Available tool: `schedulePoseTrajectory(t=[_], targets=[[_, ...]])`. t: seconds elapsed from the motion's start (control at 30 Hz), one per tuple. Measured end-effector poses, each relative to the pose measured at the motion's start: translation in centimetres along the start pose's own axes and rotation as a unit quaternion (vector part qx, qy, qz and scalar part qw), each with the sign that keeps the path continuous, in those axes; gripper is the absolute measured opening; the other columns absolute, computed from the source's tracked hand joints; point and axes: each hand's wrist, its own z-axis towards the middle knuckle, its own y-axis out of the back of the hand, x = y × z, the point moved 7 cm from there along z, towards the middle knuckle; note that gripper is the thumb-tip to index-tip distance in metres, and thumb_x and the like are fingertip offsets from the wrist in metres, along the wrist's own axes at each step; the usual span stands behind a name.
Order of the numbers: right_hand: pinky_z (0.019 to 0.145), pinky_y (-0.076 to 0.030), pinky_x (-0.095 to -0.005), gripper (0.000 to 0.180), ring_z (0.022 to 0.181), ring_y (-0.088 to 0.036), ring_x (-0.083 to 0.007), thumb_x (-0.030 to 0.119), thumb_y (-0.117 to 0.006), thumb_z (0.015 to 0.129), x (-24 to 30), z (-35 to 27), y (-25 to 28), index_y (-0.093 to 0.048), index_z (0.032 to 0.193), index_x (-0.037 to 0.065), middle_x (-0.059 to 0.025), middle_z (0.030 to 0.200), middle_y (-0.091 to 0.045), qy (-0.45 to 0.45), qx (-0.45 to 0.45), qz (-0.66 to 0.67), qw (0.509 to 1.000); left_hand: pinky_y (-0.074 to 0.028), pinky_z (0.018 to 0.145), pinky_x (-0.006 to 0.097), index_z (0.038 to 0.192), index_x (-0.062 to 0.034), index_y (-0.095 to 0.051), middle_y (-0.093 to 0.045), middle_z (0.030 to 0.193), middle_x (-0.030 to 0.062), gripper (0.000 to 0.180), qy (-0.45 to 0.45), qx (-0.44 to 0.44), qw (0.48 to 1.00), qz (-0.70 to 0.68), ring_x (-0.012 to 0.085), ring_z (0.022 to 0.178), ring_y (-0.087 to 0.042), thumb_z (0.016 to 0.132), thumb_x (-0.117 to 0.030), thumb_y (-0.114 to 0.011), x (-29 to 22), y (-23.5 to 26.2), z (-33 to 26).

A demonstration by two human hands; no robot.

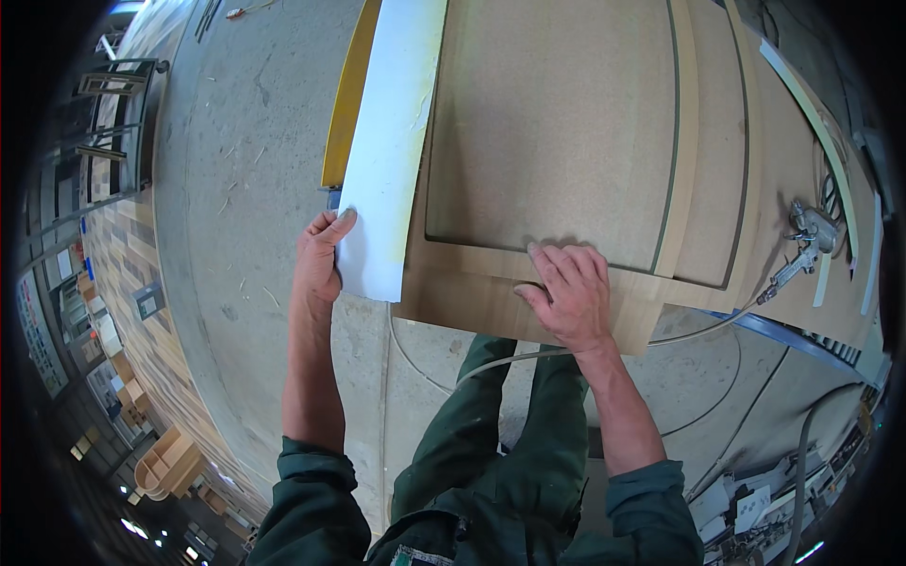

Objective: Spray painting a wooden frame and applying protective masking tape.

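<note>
A long white strip (382, 160) with yellowish stains along its right edge lies lengthwise along the left side of a wooden panel (557, 123). My left hand (324, 253) is closed on the left edge of the strip near its close end, the thumb on top and the fingers underneath. The panel has a raised, light wood frame with dark grooves around a flat brown field. On the frame's near rail, my right hand (574, 294) rests with its fingers stretched forward and its thumb apart. Nothing shows in that hand.
A yellow strip (352, 94) stands left of the white one. To the right, a metal spray gun (812, 231) lies on the panel, with a grey hose (510, 358) looping past my legs. Pale narrow strips (821, 118) lie beyond it. Wood slivers litter the concrete floor (255, 208).
</note>
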Motion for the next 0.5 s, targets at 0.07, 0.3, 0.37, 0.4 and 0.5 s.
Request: schedulePoseTrajectory(t=[0.07, 0.3, 0.37, 0.4, 0.5], targets=[[0.105, -0.045, -0.0470, 0.060, 0.114, -0.062, -0.0288, 0.028, -0.085, 0.079, 0.4, -0.2, -0.3, -0.068, 0.131, 0.003, -0.0088, 0.124, -0.070, -0.004, 0.007, -0.003, 1.000, -0.055, 0.076, 0.029, 0.097, -0.0078, -0.071, -0.075, 0.094, 0.0017, 0.015, 0.002, -0.004, 1.000, 0.000, 0.0112, 0.080, -0.068, 0.093, -0.017, -0.082, 0.0, 0.3, 0.0], [0.097, -0.050, -0.0429, 0.056, 0.110, -0.064, -0.0269, 0.022, -0.085, 0.077, 1.3, -0.5, -0.3, -0.070, 0.127, 0.003, -0.0090, 0.123, -0.071, 0.007, -0.015, -0.039, 0.999, -0.054, 0.074, 0.029, 0.093, -0.0096, -0.069, -0.074, 0.091, 0.0015, 0.013, 0.009, -0.002, 1.000, -0.013, 0.0115, 0.079, -0.068, 0.094, -0.015, -0.080, 0.2, 0.1, -0.4], [0.096, -0.051, -0.0423, 0.054, 0.109, -0.065, -0.0264, 0.021, -0.085, 0.076, 1.5, -0.6, -0.3, -0.071, 0.125, 0.003, -0.0089, 0.124, -0.072, 0.017, -0.020, -0.042, 0.999, -0.054, 0.074, 0.029, 0.093, -0.0096, -0.069, -0.074, 0.091, 0.0017, 0.012, 0.007, -0.002, 1.000, -0.013, 0.0115, 0.079, -0.068, 0.095, -0.015, -0.080, 0.4, 0.3, -0.3], [0.094, -0.051, -0.0417, 0.052, 0.108, -0.065, -0.0260, 0.021, -0.085, 0.076, 1.7, -0.4, -0.4, -0.072, 0.123, 0.003, -0.0085, 0.124, -0.072, 0.017, -0.021, -0.044, 0.999, -0.054, 0.074, 0.028, 0.093, -0.0095, -0.068, -0.074, 0.090, 0.0017, 0.013, 0.004, -0.008, 1.000, -0.012, 0.0113, 0.078, -0.068, 0.095, -0.015, -0.080, 0.4, 0.3, -0.2], [0.092, -0.051, -0.0406, 0.049, 0.107, -0.065, -0.0252, 0.021, -0.085, 0.076, 1.9, -0.3, -0.5, -0.074, 0.120, 0.004, -0.0075, 0.123, -0.072, 0.010, -0.025, -0.045, 0.999, -0.054, 0.073, 0.028, 0.094, -0.0091, -0.068, -0.073, 0.089, 0.0015, 0.015, -0.002, -0.014, 1.000, 0.004, 0.0106, 0.077, -0.067, 0.094, -0.017, -0.080, 0.6, 0.3, 0.1]])
